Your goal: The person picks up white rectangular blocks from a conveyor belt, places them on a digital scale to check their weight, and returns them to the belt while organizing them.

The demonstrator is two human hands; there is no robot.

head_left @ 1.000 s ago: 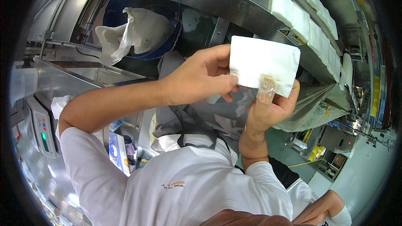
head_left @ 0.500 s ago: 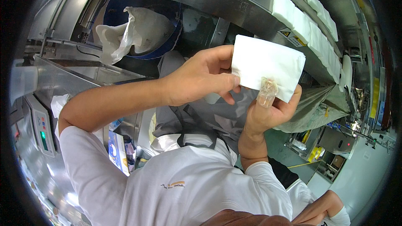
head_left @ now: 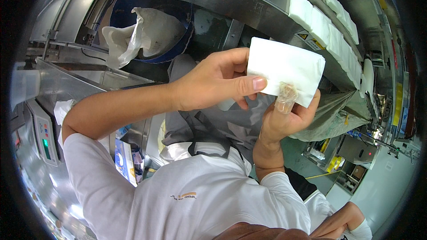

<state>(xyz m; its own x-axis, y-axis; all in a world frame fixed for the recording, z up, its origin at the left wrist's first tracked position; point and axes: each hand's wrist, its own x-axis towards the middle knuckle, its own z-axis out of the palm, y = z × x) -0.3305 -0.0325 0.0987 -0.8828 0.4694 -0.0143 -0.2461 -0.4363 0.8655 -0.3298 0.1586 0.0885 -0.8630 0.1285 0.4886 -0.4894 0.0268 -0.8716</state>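
Both of my hands hold up a white folded paper wad (head_left: 287, 64), flat and roughly rectangular, which looks like a stack of tissues. My left hand (head_left: 222, 78) grips its left side, thumb lying across the lower left of the front face and fingers partly hidden behind. From below, my right hand (head_left: 289, 120) pinches the lower right part, its thumb pressed on the front and its other fingers mostly behind. A clear, wrinkled plastic wrap (head_left: 286, 97) covers that thumb.
Similar white stacks (head_left: 327, 31) line a metal conveyor at upper right. A blue bin (head_left: 120, 13) with a whitish plastic bag (head_left: 162, 31) stands at upper left. On the left are a digital scale (head_left: 44, 135) and a metal trough (head_left: 106, 78). Another person's arm (head_left: 340, 222) shows at lower right.
My left thumb has slid right, from the wad's lower left edge onto its front face. The wad and my right hand have shifted very slightly right.
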